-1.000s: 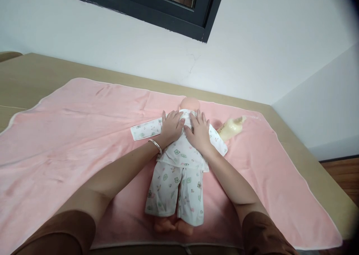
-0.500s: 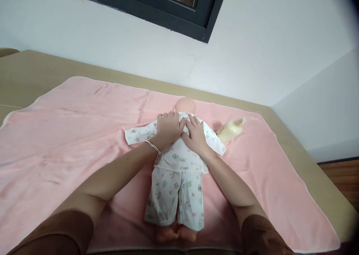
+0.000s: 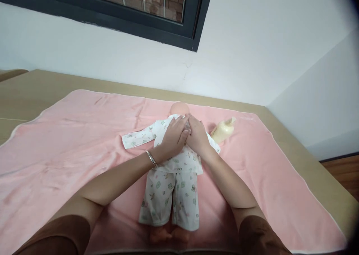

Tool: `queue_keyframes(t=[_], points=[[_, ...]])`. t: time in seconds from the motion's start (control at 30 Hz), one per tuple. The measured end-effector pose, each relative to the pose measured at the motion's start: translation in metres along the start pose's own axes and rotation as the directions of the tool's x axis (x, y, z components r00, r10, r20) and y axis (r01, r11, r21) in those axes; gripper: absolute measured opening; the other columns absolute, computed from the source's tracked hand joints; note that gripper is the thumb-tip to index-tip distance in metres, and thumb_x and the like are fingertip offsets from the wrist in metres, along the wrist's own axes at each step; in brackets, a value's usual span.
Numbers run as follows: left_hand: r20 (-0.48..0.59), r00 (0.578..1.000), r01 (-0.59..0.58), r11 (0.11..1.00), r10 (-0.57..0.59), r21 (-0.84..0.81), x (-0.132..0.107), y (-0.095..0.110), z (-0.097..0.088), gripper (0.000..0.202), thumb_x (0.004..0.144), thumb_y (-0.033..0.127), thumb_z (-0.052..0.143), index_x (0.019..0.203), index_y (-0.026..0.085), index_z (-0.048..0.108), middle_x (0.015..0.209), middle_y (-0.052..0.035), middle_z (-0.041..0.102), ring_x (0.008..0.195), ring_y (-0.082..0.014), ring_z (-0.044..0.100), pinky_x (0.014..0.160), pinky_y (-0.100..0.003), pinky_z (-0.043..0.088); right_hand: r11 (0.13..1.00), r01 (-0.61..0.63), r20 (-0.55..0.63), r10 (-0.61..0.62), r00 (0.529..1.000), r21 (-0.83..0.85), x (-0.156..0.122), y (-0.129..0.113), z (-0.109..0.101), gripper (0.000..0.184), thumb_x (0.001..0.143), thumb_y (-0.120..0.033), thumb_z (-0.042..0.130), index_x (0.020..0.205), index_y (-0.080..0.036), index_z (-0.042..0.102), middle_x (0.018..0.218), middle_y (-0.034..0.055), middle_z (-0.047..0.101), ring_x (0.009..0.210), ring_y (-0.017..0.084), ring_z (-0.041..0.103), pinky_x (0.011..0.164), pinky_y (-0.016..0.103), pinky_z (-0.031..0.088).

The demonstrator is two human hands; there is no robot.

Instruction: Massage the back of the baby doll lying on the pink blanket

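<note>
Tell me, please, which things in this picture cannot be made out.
Head view only.
- Doll's shirt: its neck area lies under the left hand and right hand; whether the fingers pinch cloth is unclear.
- Doll's head: foreshortened, partly behind the fingers; no features show.
- Bottle: base hidden behind the shirt sleeve; markings too small.
- Pink blanket: near edge partly hidden by the brown sleeves.
</note>
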State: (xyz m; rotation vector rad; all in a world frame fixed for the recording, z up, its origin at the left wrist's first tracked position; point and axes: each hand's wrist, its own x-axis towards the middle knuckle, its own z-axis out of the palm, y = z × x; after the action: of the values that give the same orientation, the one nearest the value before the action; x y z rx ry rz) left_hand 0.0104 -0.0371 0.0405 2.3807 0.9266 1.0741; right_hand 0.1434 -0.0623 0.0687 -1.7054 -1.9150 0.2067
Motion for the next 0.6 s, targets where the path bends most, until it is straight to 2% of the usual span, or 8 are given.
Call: queue_keyframes(t=[0.07, 0.13, 0.17, 0.23, 0.3, 0.37, 0.47, 0.6], points=[[0.011, 0.997, 0.078, 0.978, -0.078, -0.193, 0.000, 0.005, -0.003, 0.064, 0.102, 0.053, 0.018, 0.155, 0.018, 0.028, 0.162, -0.0097, 0.034, 0.153, -0.0233, 0.025, 0.127, -0.045, 0.017, 0.999, 0.011, -0.085, -0.007, 0.996, 0.053, -0.005, -0.008, -0.025, 0.059, 0.093, -0.026, 0.044, 0.151, -0.019, 0.039, 0.156, 0.0103, 0.043, 0.146, 0.026, 0.038, 0.122, 0.055, 0.023], [0.090, 0.969, 0.245, 0.866, -0.229, -0.435, 0.003, 0.011, -0.004, 0.067, 0.101, 0.061, 0.016, 0.155, 0.024, 0.029, 0.160, -0.0074, 0.038, 0.152, -0.0221, 0.027, 0.127, -0.044, 0.019, 0.995, 0.023, -0.193, -0.003, 0.981, 0.099, -0.013, -0.012, -0.055, 0.056, 0.096, -0.031, 0.044, 0.150, -0.021, 0.043, 0.155, 0.0077, 0.046, 0.145, 0.025, 0.040, 0.121, 0.048, 0.030], [0.170, 0.940, 0.338, 0.752, -0.296, -0.566, 0.004, 0.016, -0.004, 0.069, 0.100, 0.063, 0.014, 0.155, 0.025, 0.031, 0.157, -0.0073, 0.043, 0.151, -0.0216, 0.031, 0.126, -0.044, 0.021, 0.994, 0.028, -0.236, -0.002, 0.972, 0.107, -0.018, -0.011, -0.071, 0.055, 0.096, -0.034, 0.044, 0.149, -0.021, 0.045, 0.153, 0.0072, 0.048, 0.143, 0.025, 0.043, 0.119, 0.046, 0.034], [0.371, 0.861, 0.498, 0.427, -0.349, -0.755, 0.009, 0.027, -0.001, 0.074, 0.098, 0.067, 0.011, 0.153, 0.024, 0.035, 0.150, -0.0106, 0.053, 0.146, -0.0222, 0.041, 0.124, -0.043, 0.027, 0.994, -0.025, -0.292, 0.054, 0.955, 0.102, -0.029, -0.001, -0.105, 0.053, 0.097, -0.041, 0.044, 0.147, -0.023, 0.049, 0.149, 0.0072, 0.053, 0.138, 0.027, 0.049, 0.112, 0.044, 0.043], [0.553, 0.770, 0.608, 0.104, -0.318, -0.787, 0.016, 0.039, 0.003, 0.079, 0.096, 0.070, 0.015, 0.151, 0.017, 0.038, 0.147, -0.0169, 0.054, 0.141, -0.0246, 0.048, 0.122, -0.042, 0.031, 0.984, -0.144, -0.294, 0.170, 0.940, 0.109, -0.041, 0.017, -0.137, 0.055, 0.099, -0.045, 0.042, 0.149, -0.024, 0.047, 0.147, 0.0084, 0.055, 0.133, 0.028, 0.054, 0.108, 0.045, 0.047], [0.684, 0.683, 0.683, -0.106, -0.257, -0.722, 0.025, 0.053, 0.009, 0.081, 0.096, 0.069, 0.021, 0.150, 0.011, 0.038, 0.150, -0.0213, 0.050, 0.139, -0.0263, 0.050, 0.121, -0.041, 0.033, 0.962, -0.260, -0.314, 0.272, 0.909, 0.082, -0.053, 0.040, -0.163, 0.053, 0.099, -0.044, 0.041, 0.147, -0.022, 0.051, 0.148, 0.0086, 0.054, 0.136, 0.028, 0.051, 0.112, 0.046, 0.043], [0.762, 0.617, 0.718, -0.256, -0.197, -0.647, 0.042, 0.072, 0.021, 0.082, 0.096, 0.067, 0.026, 0.150, 0.007, 0.038, 0.152, -0.0241, 0.045, 0.141, -0.0274, 0.047, 0.120, -0.039, 0.034, 0.923, -0.382, -0.290, 0.356, 0.888, -0.038, -0.066, 0.072, -0.185, 0.052, 0.099, -0.041, 0.039, 0.145, -0.022, 0.052, 0.150, 0.0083, 0.052, 0.141, 0.031, 0.046, 0.116, 0.052, 0.037], [0.771, 0.604, 0.673, -0.389, -0.202, -0.629, 0.066, 0.093, 0.038, 0.084, 0.096, 0.065, 0.028, 0.154, 0.005, 0.026, 0.152, -0.0269, 0.044, 0.139, -0.0284, 0.049, 0.113, -0.040, 0.043, 0.914, -0.383, -0.012, 0.385, 0.923, -0.130, -0.070, 0.087, -0.187, 0.058, 0.095, -0.037, 0.049, 0.151, -0.024, 0.044, 0.157, 0.0043, 0.041, 0.146, 0.030, 0.038, 0.118, 0.051, 0.037]])
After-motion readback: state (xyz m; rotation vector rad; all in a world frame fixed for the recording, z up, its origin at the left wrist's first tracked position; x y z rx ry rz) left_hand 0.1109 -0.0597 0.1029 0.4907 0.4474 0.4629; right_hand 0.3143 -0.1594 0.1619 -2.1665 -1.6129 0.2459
